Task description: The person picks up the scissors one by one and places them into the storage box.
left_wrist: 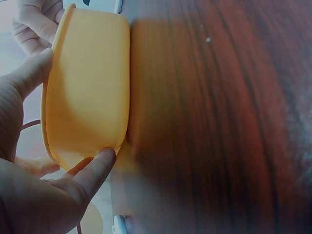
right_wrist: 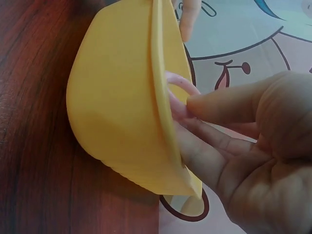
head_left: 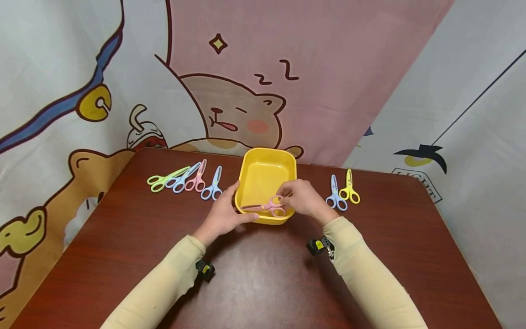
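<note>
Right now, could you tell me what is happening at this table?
A person's right hand pinches pink scissors at the near rim of a yellow tub, while the left hand grips the tub's near left corner. Four scissors lie left of the tub and two more lie right, on the brown table.

Yellow tub (head_left: pixel 263 160); pink scissors (head_left: pixel 269 208) inside; reddish-brown woodgrain table (head_left: pixel 263 274); cream sleeves (head_left: pixel 370 269); pastel cartoon backdrop (head_left: pixel 246 91).

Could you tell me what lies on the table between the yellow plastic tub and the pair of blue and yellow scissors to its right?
In the head view, only the right hand lies between the yellow plastic tub and the blue scissors; the brown wooden table there is otherwise bare.
</note>
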### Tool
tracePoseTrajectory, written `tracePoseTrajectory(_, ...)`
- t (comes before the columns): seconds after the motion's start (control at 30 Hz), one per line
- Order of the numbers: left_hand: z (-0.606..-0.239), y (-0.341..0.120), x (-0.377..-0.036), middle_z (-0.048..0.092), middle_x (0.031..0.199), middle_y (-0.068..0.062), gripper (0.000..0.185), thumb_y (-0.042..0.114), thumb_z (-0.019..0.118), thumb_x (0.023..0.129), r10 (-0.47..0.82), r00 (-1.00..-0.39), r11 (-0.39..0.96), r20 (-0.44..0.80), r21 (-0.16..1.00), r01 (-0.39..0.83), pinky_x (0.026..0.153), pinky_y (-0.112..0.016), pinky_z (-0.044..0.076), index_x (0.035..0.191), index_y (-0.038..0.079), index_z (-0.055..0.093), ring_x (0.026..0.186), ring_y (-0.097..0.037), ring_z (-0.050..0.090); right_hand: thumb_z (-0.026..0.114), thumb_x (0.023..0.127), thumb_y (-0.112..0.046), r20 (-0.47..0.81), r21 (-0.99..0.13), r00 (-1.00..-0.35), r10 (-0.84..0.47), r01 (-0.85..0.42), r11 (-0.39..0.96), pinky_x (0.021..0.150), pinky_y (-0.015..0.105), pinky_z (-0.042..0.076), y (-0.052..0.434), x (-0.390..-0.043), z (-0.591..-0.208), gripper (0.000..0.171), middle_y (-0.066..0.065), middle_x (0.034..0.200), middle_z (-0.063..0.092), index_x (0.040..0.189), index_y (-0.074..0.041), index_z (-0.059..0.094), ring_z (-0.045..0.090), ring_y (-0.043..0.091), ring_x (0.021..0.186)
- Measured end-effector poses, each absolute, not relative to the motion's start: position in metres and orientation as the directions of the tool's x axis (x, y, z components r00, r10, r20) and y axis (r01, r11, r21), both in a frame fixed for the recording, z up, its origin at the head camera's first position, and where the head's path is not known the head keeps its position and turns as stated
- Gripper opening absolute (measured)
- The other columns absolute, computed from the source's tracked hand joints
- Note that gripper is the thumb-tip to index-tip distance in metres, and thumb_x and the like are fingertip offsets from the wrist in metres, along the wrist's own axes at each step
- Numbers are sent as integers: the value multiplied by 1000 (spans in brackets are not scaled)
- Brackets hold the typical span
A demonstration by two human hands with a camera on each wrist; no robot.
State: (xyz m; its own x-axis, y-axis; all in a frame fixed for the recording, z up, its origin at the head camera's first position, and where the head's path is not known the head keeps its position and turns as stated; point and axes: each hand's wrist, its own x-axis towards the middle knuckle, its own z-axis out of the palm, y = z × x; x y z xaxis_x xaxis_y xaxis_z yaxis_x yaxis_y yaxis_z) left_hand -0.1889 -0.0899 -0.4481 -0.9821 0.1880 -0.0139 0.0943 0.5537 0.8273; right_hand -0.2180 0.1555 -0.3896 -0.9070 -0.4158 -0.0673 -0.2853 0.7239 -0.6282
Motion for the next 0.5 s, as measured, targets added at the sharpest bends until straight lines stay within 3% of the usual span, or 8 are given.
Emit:
tracePoseTrajectory(0.2,-448,-90,-189,42,159,-19,115,34,94,74,188,-982,554,-15,827,93,118,-51,36,162,2,28,142,-35,45,71,92,-1,-54,-568,-897,-439,-334,752,82,41,58,154,-217,-391,14,9,96,77,103,-3,79,69,24,91)
tracePoseTrajectory(0.5,-448,-90,-188,42,159,-18,115,35,94,74,190,-982,549,-20,831,89,118,-50,38,162,3,27,141,-33,45,74,92,-3,-29,-589,-890,-455,-352,727,79,38,59,158,-216,-395,12,5,95,76,103,-6,79,67,21,86)
